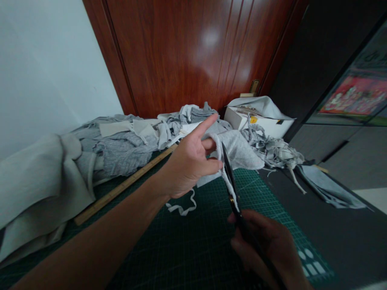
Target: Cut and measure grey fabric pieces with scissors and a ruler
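Observation:
My left hand [193, 161] pinches the folded edge of a light grey fabric piece [242, 149], its index finger stretched out toward the door. In my right hand [266, 241] is a pair of black scissors [231, 173], pointing away from me. The scissor blades lie along the fabric's edge, close to my left fingertips, and a pale strip [232, 191] runs down beside them to the pivot. Whether the blades are fully closed I cannot tell. Below my left wrist, a thin curled fabric strip [183, 210] lies on the green cutting mat [187, 249].
A wooden ruler [127, 183] lies slantwise at the left, beside heaped grey fabric [121, 155] and a large pale cloth [39, 177]. Behind on the right stand a white box [266, 125] and a tangle of scraps [278, 151]. Folded grey cloth [329, 187] lies further right.

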The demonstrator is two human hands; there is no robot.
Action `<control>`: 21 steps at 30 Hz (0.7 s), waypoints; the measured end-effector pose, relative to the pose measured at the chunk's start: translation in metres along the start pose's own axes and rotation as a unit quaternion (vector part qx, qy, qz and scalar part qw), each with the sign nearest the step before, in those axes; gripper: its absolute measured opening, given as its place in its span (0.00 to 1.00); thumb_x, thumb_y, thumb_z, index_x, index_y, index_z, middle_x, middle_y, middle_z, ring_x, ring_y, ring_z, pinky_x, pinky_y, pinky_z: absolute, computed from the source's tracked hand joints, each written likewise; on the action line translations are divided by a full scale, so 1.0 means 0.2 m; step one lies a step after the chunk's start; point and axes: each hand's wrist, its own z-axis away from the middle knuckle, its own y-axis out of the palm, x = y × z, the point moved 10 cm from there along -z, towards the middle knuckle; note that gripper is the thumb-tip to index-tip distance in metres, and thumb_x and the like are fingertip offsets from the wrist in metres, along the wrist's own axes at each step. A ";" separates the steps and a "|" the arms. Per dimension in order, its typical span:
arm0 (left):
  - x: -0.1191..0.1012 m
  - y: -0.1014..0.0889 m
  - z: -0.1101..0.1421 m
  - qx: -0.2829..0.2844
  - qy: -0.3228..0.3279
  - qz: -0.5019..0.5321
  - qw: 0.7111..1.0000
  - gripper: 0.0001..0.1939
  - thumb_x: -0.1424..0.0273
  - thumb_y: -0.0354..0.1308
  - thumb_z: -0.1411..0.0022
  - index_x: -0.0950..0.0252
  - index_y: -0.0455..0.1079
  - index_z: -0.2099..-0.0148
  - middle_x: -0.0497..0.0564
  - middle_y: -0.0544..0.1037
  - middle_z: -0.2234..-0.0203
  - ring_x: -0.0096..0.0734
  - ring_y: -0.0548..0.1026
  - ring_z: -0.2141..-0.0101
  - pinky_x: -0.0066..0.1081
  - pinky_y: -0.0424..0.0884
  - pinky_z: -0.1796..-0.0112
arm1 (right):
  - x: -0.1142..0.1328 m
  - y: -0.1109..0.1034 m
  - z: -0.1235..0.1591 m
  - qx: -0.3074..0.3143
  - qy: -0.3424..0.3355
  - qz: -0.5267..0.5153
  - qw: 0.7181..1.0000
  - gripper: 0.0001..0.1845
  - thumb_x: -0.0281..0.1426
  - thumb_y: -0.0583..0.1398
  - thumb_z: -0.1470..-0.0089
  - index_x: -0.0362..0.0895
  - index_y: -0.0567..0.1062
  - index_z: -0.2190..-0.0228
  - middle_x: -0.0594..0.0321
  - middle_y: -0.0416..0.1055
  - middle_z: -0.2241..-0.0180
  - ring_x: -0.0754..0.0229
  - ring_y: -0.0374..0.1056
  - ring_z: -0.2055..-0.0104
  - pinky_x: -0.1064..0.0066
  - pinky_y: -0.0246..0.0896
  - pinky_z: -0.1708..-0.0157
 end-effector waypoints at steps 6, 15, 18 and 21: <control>0.01 -0.01 0.00 -0.005 -0.010 0.007 1.000 0.56 0.85 0.69 0.51 0.58 0.54 0.23 0.58 0.82 0.49 0.40 0.82 0.54 0.31 0.78 0.58 | 0.01 0.00 -0.01 0.017 -0.019 0.020 0.999 0.14 0.39 0.71 0.45 0.48 0.81 0.58 0.70 0.71 0.78 0.68 0.60 0.82 0.77 0.54 0.83; 0.00 -0.01 0.01 -0.025 -0.017 0.023 0.999 0.57 0.87 0.69 0.54 0.58 0.57 0.24 0.56 0.82 0.52 0.35 0.81 0.60 0.31 0.78 0.60 | 0.03 -0.01 0.01 -0.035 -0.007 0.034 0.999 0.13 0.39 0.70 0.47 0.49 0.82 0.60 0.72 0.68 0.80 0.69 0.58 0.83 0.77 0.51 0.83; 0.00 0.00 0.01 -0.016 -0.015 0.023 0.999 0.56 0.88 0.67 0.53 0.58 0.57 0.24 0.53 0.82 0.58 0.32 0.80 0.63 0.31 0.77 0.61 | 0.03 -0.01 0.01 -0.038 -0.006 0.038 0.999 0.13 0.39 0.70 0.48 0.49 0.82 0.61 0.72 0.68 0.80 0.69 0.58 0.83 0.77 0.51 0.83; 0.00 0.01 0.01 -0.009 -0.013 0.029 0.999 0.55 0.88 0.65 0.53 0.58 0.58 0.24 0.49 0.81 0.63 0.29 0.78 0.66 0.28 0.74 0.63 | 0.03 -0.01 0.00 -0.037 -0.005 0.043 0.998 0.13 0.38 0.70 0.49 0.48 0.83 0.61 0.72 0.69 0.80 0.69 0.59 0.83 0.77 0.51 0.83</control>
